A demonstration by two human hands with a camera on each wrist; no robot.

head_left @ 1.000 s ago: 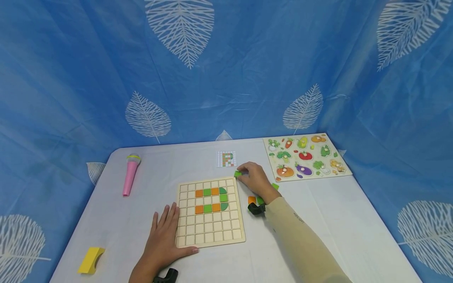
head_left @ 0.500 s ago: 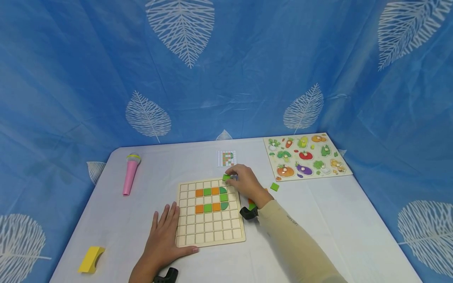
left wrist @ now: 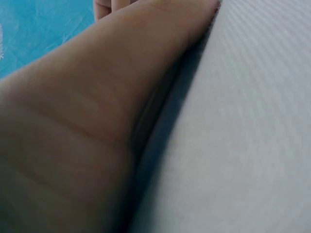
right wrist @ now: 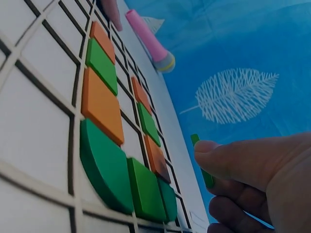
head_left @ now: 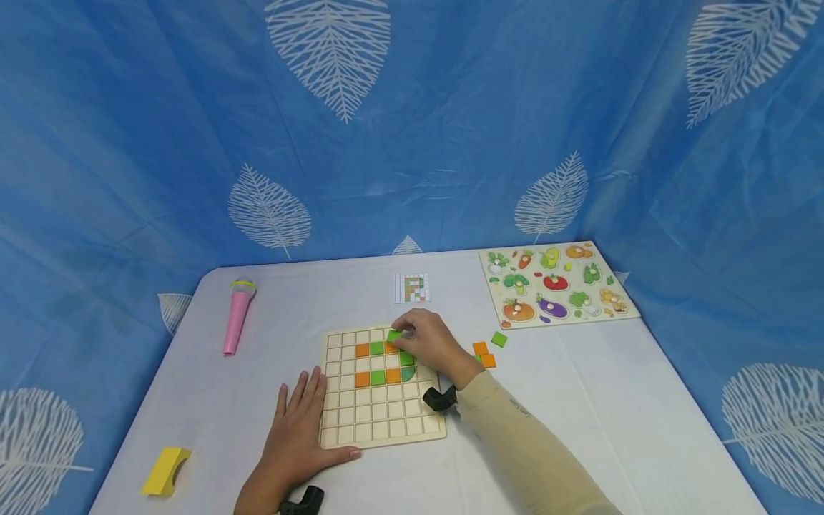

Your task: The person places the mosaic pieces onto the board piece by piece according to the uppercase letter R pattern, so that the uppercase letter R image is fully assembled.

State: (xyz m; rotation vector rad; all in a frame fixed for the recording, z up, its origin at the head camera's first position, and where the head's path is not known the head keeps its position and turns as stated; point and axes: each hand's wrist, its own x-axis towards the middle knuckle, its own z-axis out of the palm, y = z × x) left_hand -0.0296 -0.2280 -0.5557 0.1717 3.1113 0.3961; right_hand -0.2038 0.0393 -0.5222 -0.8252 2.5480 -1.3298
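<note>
A square wooden grid board (head_left: 380, 415) lies on the white table, with orange, green and dark green tiles set in its cells in two rows joined at the right. My right hand (head_left: 428, 340) is over the board's upper part and pinches a green square tile (head_left: 394, 335) between thumb and fingers. In the right wrist view that tile (right wrist: 209, 179) stands on edge, raised off the board. My left hand (head_left: 292, 429) lies flat along the board's left edge with fingers spread and thumb at the lower edge. Part of the upper row is hidden by my right hand.
Loose orange tiles (head_left: 488, 360) and a green tile (head_left: 499, 340) lie right of the board. Behind it is a small pattern card (head_left: 412, 288). A vegetable puzzle (head_left: 558, 286) is at back right, a pink toy microphone (head_left: 238, 318) and yellow block (head_left: 166, 472) at left.
My right hand has carried the green tile leftward from beyond the board's upper right corner to above the upper row. Loose tiles it covered now show. My left hand has stayed put.
</note>
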